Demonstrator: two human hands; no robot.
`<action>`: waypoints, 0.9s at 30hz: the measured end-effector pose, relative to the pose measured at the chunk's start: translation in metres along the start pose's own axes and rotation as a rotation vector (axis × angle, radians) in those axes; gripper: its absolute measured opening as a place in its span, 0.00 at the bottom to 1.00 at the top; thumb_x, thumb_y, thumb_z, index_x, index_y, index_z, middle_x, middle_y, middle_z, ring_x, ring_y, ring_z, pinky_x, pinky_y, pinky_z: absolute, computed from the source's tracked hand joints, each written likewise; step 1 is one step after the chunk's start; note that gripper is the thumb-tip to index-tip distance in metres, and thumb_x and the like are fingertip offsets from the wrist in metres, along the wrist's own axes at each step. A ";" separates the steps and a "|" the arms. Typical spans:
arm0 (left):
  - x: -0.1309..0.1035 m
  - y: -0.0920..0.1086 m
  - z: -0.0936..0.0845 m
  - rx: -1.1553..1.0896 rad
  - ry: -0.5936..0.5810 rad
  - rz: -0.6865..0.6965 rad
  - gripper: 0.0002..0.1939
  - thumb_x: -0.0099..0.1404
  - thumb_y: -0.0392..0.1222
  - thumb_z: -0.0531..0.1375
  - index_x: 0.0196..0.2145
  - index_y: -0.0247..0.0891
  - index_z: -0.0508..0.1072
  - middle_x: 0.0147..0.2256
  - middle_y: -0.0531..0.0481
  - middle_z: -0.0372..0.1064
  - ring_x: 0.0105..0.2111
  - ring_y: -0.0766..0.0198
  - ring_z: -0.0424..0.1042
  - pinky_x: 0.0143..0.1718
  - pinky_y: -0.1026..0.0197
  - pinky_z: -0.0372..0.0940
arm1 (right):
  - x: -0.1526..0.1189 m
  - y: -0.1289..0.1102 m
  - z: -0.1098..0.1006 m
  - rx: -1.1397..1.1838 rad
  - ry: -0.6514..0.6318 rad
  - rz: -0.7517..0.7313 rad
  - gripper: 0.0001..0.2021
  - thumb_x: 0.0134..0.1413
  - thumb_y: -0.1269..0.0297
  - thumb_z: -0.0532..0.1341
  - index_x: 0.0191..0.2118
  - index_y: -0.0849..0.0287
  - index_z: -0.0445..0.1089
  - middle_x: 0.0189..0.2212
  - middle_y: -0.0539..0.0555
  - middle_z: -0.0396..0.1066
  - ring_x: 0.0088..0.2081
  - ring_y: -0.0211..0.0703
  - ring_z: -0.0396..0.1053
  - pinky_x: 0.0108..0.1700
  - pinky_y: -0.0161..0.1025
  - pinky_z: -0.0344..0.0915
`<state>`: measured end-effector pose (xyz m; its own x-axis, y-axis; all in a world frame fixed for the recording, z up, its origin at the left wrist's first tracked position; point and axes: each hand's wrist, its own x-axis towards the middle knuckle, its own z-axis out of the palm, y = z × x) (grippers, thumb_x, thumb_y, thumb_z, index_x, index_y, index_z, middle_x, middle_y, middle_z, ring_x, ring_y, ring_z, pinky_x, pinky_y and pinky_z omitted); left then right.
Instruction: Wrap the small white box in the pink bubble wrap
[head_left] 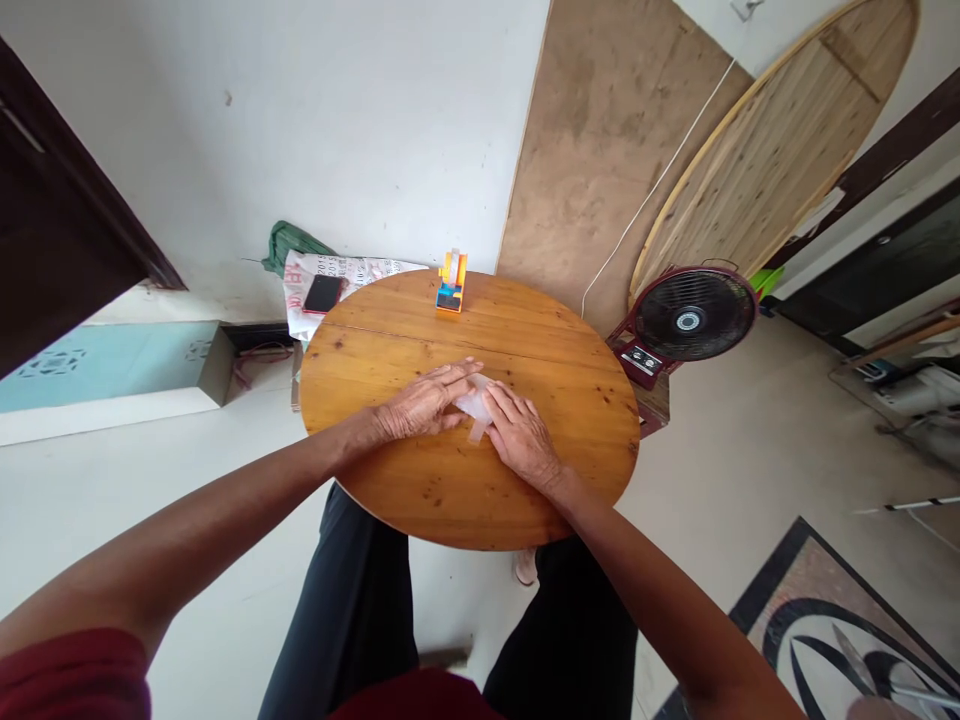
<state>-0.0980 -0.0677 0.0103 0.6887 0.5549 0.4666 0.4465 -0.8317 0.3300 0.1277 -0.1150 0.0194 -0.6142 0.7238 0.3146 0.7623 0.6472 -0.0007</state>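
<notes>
Near the middle of the round wooden table [390, 340] lies a small whitish, slightly see-through packet [475, 400]. From its lower edge a short strip of clear tape [477, 431] sticks out over the wood. My left hand [431, 400] holds the packet's left side, fingers long across its upper edge and thumb below. On the other side, my right hand [519, 430] grips the packet with its fingers bent over the right edge. Part of the packet is hidden under my fingers. A yellow, orange and blue tape dispenser [451, 285] stands at the table's far edge.
A red-framed phone [323, 294] rests on a white printed sack [300, 275] left of the table. To the right stands a dark red fan [690, 318]. A large oval board [787, 130] leans behind it, and a white cord [660, 180] hangs along the brown panel.
</notes>
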 end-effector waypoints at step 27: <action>0.065 0.001 0.017 -0.956 0.065 -0.812 0.29 0.60 0.64 0.56 0.39 0.33 0.75 0.25 0.49 0.70 0.22 0.66 0.65 0.21 0.65 0.58 | 0.045 0.071 0.006 1.173 -0.021 0.417 0.19 0.47 0.52 0.66 0.42 0.61 0.74 0.32 0.50 0.76 0.34 0.42 0.72 0.37 0.36 0.66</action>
<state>-0.0433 -0.0334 0.0270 0.3678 0.9222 -0.1195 0.1169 0.0816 0.9898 0.1535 -0.0351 0.0275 -0.3807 0.9220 0.0710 0.2645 0.1821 -0.9470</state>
